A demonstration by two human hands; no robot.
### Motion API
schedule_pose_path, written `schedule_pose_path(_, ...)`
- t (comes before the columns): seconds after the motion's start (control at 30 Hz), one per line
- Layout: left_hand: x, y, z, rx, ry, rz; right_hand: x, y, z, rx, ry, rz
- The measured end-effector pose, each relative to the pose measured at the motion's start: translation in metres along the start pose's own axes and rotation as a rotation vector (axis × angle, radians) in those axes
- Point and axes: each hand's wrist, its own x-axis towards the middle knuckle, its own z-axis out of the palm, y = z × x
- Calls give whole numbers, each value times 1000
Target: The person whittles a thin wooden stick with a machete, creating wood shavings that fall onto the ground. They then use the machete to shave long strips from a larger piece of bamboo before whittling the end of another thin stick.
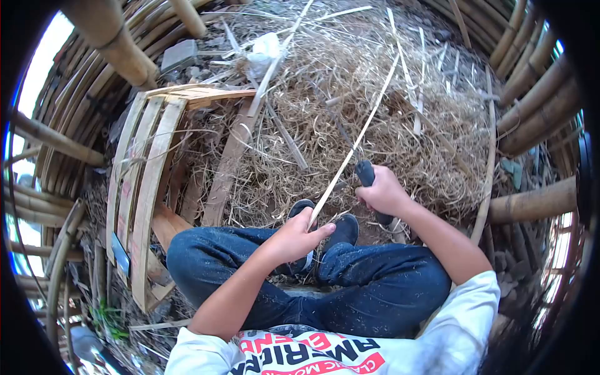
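My left hand (294,238) is closed around the near end of a long pale bamboo strip (350,152), which slants away up and to the right. In my right hand (384,194) is the dark handle of a knife (364,172). Its long, narrow, dark blade points up and to the left, passing right at the strip just beyond the handle. Both hands are over my bent legs and dark shoes (343,229). Beyond them lies a thick heap of curly bamboo shavings (369,87).
A slatted wooden crate (164,144) lies on its side at the left, with a phone-like flat object (120,254) against its slats. Loose bamboo strips (406,72) and a grey block (179,56) lie farther off. Thick bamboo poles (534,199) edge both sides.
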Motion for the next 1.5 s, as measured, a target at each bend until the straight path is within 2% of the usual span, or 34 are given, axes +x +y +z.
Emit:
schedule_pose_path(0.07,-3,0,-7,58,-14,-18,-1,-3,-1,-259,-12,-240)
schedule_pose_path(0.1,-6,1,-10,-47,-58,-47,-2,-7,-1,-275,-27,-257)
schedule_pose_path(0.17,-11,2,-15,-254,-155,-96,-5,-12,-2,-292,-192,-287)
schedule_pose_path(0.2,-14,-2,-17,-398,-213,-142,-6,-12,1,-360,-192,-329)
schedule_pose_path(0.27,-24,-7,-20,-378,-196,-158,-9,-19,-2,-496,-268,-352)
schedule_pose_path(0.37,-33,-13,-19,-428,-229,-186,-9,-26,-5,-527,-310,-318)
schedule_pose_path(0.47,-43,-11,-21,-763,-322,-229,-7,-22,-12,-476,-337,-218)
schedule_pose_path(0.57,-53,-12,-23,-853,-340,-245,-3,-3,-23,-416,-332,-175)
schedule_pose_path(0.77,-67,-2,-11,-682,-295,-212,-7,-4,-35,-696,-216,-162)
schedule_pose_path(0.83,-65,-7,-7,-305,-123,-82,-8,-5,-36,-736,-206,-158)
schedule_pose_path(0.9,-67,-7,-8,-250,-128,-101,-9,-6,-40,-810,-189,-153)
schedule_pose_path(0.97,-80,0,-9,47,-8,30,-9,-1,-48,-816,-139,-137)
schedule_pose_path(1.03,-88,5,-12,97,-28,-17,-4,18,-59,-733,-5,48)
schedule_pose_path(1.07,-90,2,-11,113,-21,-14,-2,24,-66,-695,-4,104)
schedule_pose_path(1.2,-86,2,-8,62,-42,-33,2,56,-69,-744,141,53)
schedule_pose_path(1.27,-81,0,-6,-17,-61,-43,-8,37,-59,-571,18,122)
schedule_pose_path(1.3,-77,-2,-4,-15,-67,-43,-15,25,-53,-511,-61,52)
schedule_pose_path(1.37,-71,-4,0,50,-17,44,-21,12,-41,-544,-135,-52)
schedule_pose_path(1.5,-75,5,3,141,-7,-17,-10,-1,-35,-744,-289,-97)
